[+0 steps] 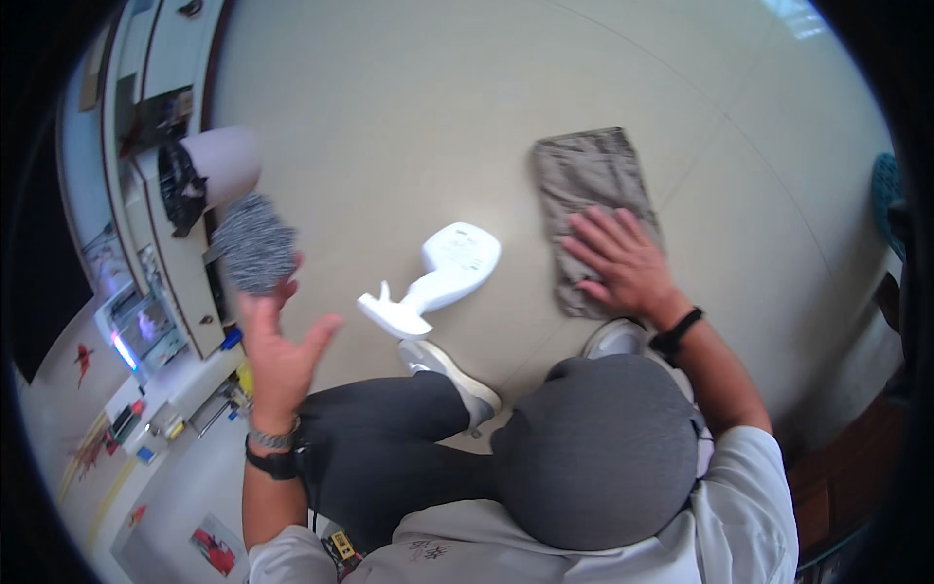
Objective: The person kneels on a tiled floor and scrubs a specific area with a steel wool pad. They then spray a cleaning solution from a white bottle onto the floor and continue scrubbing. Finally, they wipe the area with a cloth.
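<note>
My left hand (281,358) is raised at the left, its thumb spread wide. A mottled grey knit bundle (255,244) lies over its fingers and hides most of them; the hand is slightly blurred. My right hand (620,259) rests flat, fingers apart, on a folded brownish-grey cloth garment (584,164) on the floor. Between the hands, a white handheld garment steamer (456,259) lies on the floor, its head towards my shoe.
A pale pink bin (226,160) with a black bag stands by the white cabinet (179,255) at the left. My grey shoes (456,383) flank the near floor (408,109). A teal shoe (886,193) shows at the right rim, and dark reddish wood furniture (832,489) fills the lower right.
</note>
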